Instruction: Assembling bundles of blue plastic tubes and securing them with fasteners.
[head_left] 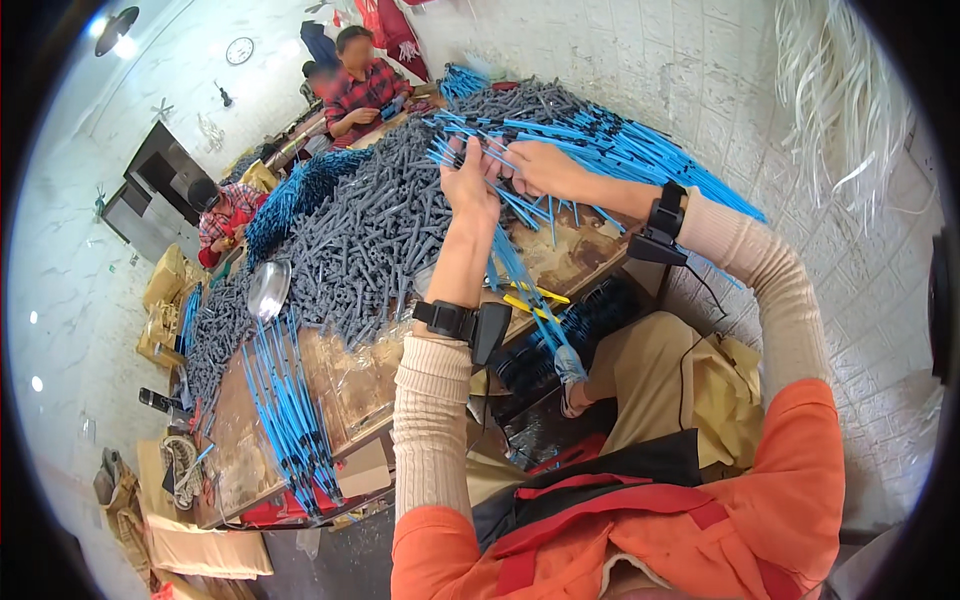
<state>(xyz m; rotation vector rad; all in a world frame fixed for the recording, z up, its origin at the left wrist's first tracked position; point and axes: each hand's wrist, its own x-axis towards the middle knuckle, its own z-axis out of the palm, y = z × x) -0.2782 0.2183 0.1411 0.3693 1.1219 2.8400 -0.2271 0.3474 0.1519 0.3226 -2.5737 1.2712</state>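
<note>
Over the far part of the table, my left hand is closed around several thin blue rods with dark fittings. Close beside it on the right, my right hand has its fingers curled in on the same rods. The exact grip of its fingertips is too small to make out. A large heap of dark grey, stick-shaped pieces lies left of my hands. Just beyond and to the right spreads a pile of long blue rods. More blue rods hang past the table edge below my wrists.
A shiny metal bowl rests against the heap. Blue rods lie at the table's near left. A yellow-handled tool is at the edge. Two people sit along the far side. White strips hang on the right wall.
</note>
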